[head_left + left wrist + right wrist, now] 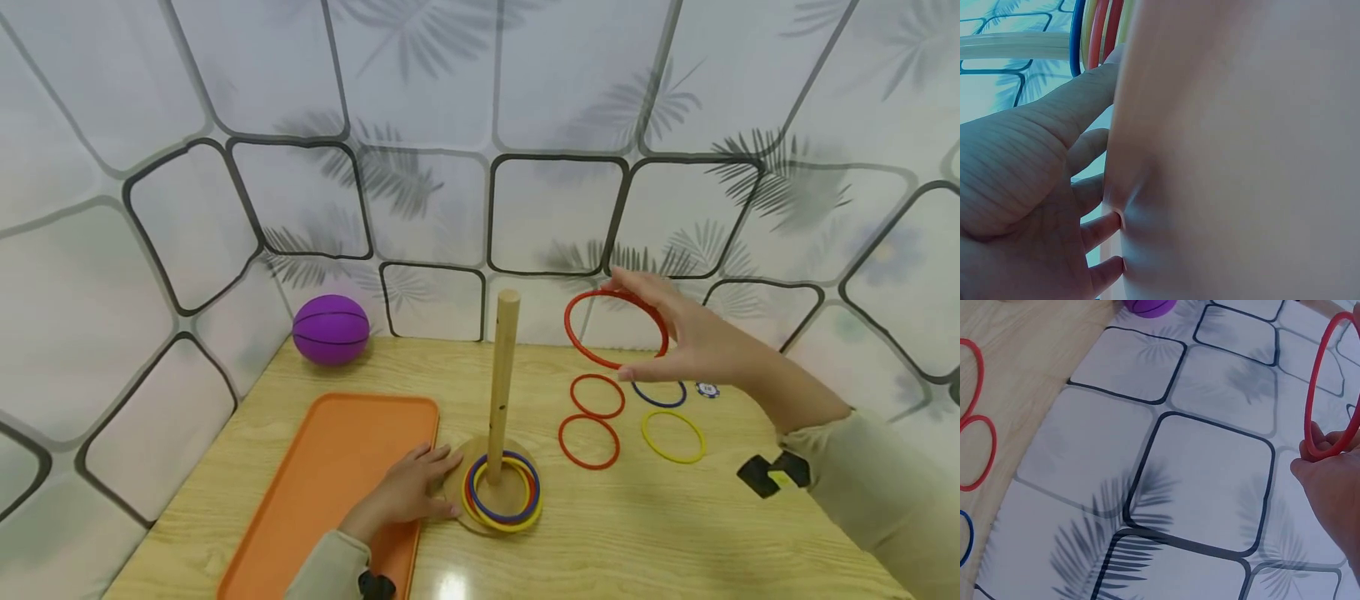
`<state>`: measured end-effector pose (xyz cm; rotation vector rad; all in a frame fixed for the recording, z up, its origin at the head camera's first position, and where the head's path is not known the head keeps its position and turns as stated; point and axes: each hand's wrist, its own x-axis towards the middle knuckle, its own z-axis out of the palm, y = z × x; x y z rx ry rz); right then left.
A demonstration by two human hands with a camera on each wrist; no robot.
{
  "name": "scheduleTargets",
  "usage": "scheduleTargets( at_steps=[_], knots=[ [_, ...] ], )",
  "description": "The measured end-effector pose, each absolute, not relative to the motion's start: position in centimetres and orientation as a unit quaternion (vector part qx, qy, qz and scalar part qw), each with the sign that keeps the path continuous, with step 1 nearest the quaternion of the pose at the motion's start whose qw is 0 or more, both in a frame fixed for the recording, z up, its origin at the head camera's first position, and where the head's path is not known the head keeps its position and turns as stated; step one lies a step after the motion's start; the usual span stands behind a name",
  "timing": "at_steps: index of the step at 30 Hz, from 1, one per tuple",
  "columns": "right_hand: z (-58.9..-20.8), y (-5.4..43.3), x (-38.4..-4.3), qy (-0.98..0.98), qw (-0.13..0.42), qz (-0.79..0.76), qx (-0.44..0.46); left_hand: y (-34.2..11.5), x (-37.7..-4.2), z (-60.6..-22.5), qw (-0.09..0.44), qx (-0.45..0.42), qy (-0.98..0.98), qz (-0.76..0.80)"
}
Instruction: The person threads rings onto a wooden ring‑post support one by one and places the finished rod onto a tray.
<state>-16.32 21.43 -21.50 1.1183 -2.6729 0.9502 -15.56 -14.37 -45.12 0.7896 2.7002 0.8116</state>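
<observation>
Where right hand (688,335) grips, red ring's rim (1309,412)

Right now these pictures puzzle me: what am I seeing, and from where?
No robot here, just a bare-handed person. The wide picture is from a head camera; the others, from left and right wrist cameras. The right hand holds up a red ring. The left hand is at the edge of a wooden base; stacked rings circle its post. The table also bears an orange tray, a purple ball, two loose red rings, one blue ring, one yellow ring and a round chip.
</observation>
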Motion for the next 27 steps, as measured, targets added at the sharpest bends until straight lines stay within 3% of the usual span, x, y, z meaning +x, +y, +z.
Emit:
scheduleTargets(
  at_steps=[12,27],
  knots=[
    [-18.4,17.8,-17.4,-0.777,0.023,0.388,0.495,-14.4,-15.6,-45.0,0.11,0.265,0.918,0.273],
    [-18.1,13.2,-17.7,-0.809,0.002,0.324,0.491,-14.4,-15.7,-45.1,0.112,0.264,0.92,0.266]
  ],
)
